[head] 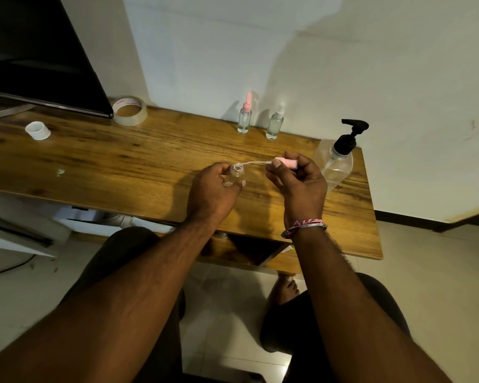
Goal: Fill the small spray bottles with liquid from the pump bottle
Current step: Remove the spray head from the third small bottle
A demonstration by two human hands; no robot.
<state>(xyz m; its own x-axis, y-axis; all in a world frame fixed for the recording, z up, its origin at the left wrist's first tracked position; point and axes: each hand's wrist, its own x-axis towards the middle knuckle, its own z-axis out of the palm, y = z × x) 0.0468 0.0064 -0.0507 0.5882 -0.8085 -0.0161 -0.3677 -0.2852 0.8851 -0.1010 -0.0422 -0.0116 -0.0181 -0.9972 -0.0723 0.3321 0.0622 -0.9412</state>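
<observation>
My left hand [215, 186] grips a small clear spray bottle [235, 174] with its neck uncapped, tilted toward the right. My right hand [299, 178] holds the pink spray head [286, 163] sideways; its thin dip tube [256, 163] points left, with the tip just at the bottle's mouth. The clear pump bottle [336, 164] with a black pump stands right of my right hand on the wooden table [122, 161]. Two other small spray bottles stand capped near the wall: one with a pink top [244, 117], one with a clear top [275, 124].
A roll of clear tape [129, 110] and a white cap [38, 130] lie at the table's left, below a dark screen [33, 56]. The table's right end is just past the pump bottle. My knees and a foot show below the table's front edge.
</observation>
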